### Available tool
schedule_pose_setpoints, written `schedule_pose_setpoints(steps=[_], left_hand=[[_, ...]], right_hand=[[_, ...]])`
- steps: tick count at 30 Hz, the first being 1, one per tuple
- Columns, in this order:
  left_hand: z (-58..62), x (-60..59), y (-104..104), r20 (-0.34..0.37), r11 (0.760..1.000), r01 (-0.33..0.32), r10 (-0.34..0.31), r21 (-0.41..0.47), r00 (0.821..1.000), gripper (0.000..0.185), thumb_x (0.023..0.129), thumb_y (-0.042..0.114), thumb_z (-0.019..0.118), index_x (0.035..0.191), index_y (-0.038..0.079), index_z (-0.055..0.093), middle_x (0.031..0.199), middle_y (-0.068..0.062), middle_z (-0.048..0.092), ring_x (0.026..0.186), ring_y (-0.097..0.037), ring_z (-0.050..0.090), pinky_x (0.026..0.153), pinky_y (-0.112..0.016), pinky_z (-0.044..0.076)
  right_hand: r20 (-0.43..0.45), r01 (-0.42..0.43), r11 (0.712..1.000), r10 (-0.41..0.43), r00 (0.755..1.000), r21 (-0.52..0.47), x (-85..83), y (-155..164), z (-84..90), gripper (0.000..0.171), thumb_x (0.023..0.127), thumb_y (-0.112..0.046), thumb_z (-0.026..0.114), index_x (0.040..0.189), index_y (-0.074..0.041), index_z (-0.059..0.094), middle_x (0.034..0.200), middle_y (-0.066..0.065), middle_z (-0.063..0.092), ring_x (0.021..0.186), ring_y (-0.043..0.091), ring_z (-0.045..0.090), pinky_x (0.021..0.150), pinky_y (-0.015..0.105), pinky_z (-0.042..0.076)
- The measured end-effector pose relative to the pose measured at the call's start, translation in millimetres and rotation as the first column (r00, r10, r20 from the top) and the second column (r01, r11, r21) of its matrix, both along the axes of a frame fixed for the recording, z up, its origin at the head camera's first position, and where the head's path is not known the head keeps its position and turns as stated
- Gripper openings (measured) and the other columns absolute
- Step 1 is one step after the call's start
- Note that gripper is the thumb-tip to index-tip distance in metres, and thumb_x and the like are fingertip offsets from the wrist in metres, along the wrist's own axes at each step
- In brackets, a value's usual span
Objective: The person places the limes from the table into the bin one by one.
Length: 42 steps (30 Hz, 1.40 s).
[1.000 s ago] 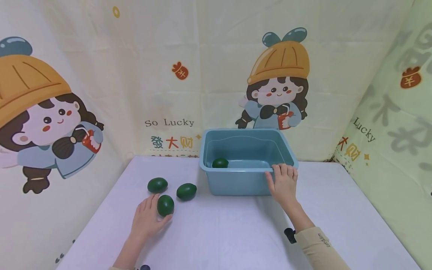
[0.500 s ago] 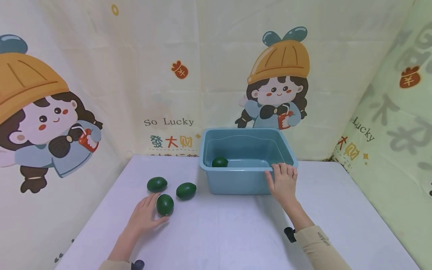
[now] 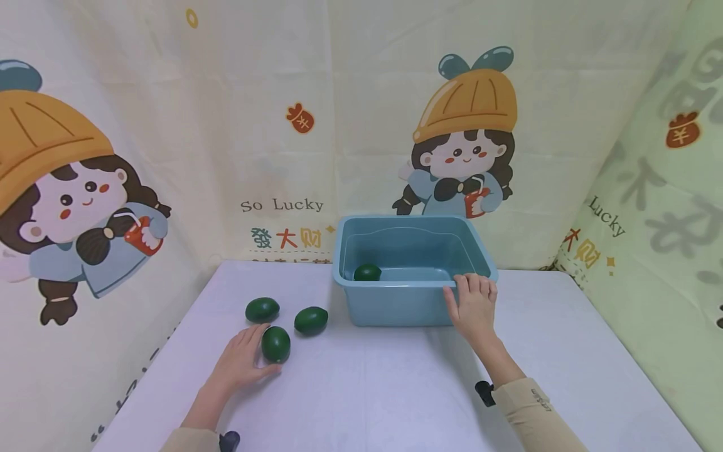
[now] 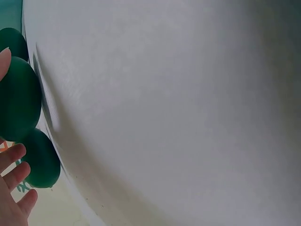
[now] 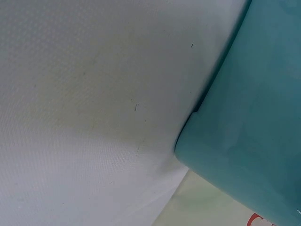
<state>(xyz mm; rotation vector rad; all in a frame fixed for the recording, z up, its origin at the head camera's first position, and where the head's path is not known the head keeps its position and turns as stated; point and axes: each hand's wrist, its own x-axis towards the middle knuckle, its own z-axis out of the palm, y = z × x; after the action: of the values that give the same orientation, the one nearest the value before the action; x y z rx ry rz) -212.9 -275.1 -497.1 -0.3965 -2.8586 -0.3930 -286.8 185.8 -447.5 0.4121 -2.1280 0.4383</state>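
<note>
Three dark green oval fruits lie on the white table (image 3: 373,389). My left hand (image 3: 244,359) cups the nearest fruit (image 3: 275,344), fingers along its left side and thumb under it. In the left wrist view that fruit (image 4: 19,99) sits between my thumb and fingers, with a second fruit (image 4: 42,160) just behind. The other two fruits (image 3: 262,309) (image 3: 311,320) lie a little farther back. My right hand (image 3: 473,307) grips the near right rim of a blue plastic tub (image 3: 395,304), fingers over the edge. A fourth fruit (image 3: 367,272) lies inside the tub. The right wrist view shows only the tub wall (image 5: 254,117) and tabletop.
Printed cartoon cloth backdrops (image 3: 282,125) close off the table at the back and both sides. The tub stands near the back edge, right of centre. A beige sleeve (image 3: 531,414) covers my right forearm.
</note>
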Motion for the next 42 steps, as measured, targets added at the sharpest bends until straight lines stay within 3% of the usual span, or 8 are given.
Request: schedule_pose_setpoints(steps=[13, 42], left_hand=[[-3.8, -3.9, -0.9, -0.002, 0.999, -0.02, 0.02, -0.047, 1.0, 0.091, 0.066, 0.053, 0.071, 0.132, -0.001, 0.04, 0.132, -0.02, 0.044, 0.121, -0.038, 0.04, 0.099, -0.053, 0.031], [-4.6, -6.1, 0.9, 0.03, 0.999, -0.038, 0.038, -0.017, 0.999, 0.09, 0.067, 0.056, 0.069, 0.131, -0.002, 0.042, 0.129, -0.021, 0.046, 0.12, -0.039, 0.04, 0.098, -0.055, 0.031]], right_hand=[[0.001, -0.009, 1.0, 0.009, 1.0, -0.01, 0.1, 0.4, -1.8, 0.057, 0.097, -0.049, 0.024, 0.098, 0.002, 0.051, 0.097, 0.019, 0.043, 0.091, 0.037, 0.034, 0.086, 0.054, 0.02], [-0.023, -0.007, 1.0, 0.007, 1.0, -0.005, -0.1, -0.5, -2.2, 0.056, 0.097, -0.048, 0.024, 0.097, 0.001, 0.05, 0.096, 0.018, 0.043, 0.09, 0.037, 0.035, 0.085, 0.053, 0.021]])
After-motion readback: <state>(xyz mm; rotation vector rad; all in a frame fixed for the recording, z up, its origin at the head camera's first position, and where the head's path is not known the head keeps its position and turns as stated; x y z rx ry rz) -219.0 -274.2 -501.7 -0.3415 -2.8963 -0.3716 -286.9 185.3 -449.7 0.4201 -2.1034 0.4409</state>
